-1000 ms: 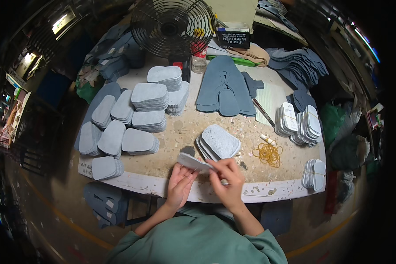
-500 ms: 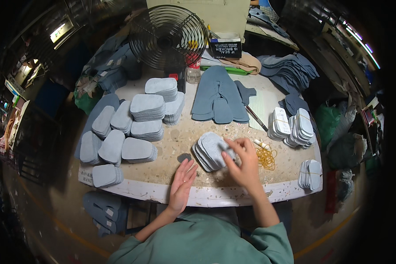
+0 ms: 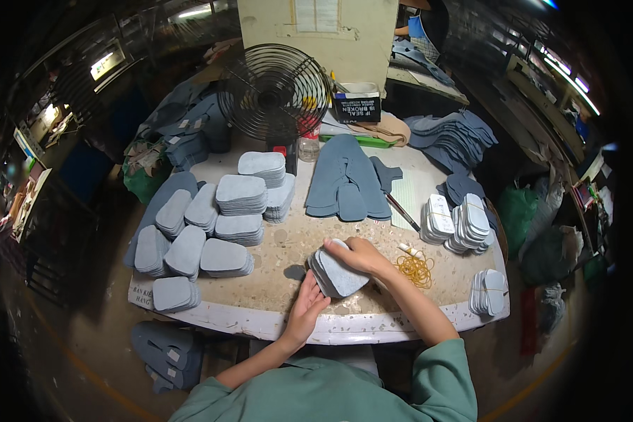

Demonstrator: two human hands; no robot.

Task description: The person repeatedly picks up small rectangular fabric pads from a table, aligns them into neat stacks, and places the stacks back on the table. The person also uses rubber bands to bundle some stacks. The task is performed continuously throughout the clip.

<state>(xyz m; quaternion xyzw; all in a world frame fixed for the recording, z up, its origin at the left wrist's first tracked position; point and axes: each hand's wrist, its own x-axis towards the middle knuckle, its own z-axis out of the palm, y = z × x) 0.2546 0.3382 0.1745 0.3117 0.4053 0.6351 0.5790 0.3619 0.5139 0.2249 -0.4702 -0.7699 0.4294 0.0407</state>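
Note:
A stack of light grey-blue rounded fabric pieces (image 3: 343, 277) is at the middle front of the table. My right hand (image 3: 362, 256) is closed on its far and right side, thumb over the top piece. My left hand (image 3: 305, 309) has its fingers stretched out along the stack's near left edge, touching it. Some of the left fingertips are hidden at the stack's side. A small dark scrap (image 3: 295, 271) lies just left of the stack. To the right are yellow rubber bands (image 3: 416, 271) and a small white tube (image 3: 410, 250).
Several similar stacks (image 3: 242, 193) fill the table's left. Banded bundles (image 3: 465, 222) stand at the right, with another bundle (image 3: 487, 292) near the front edge. Behind are large blue-grey cut pieces (image 3: 346, 176), a pen (image 3: 403, 211), a black fan (image 3: 273, 91) and a bottle (image 3: 308, 148).
My right hand has come down from above the stack and taken hold of it. My left hand has moved against the stack's left edge. The view has tilted up slightly.

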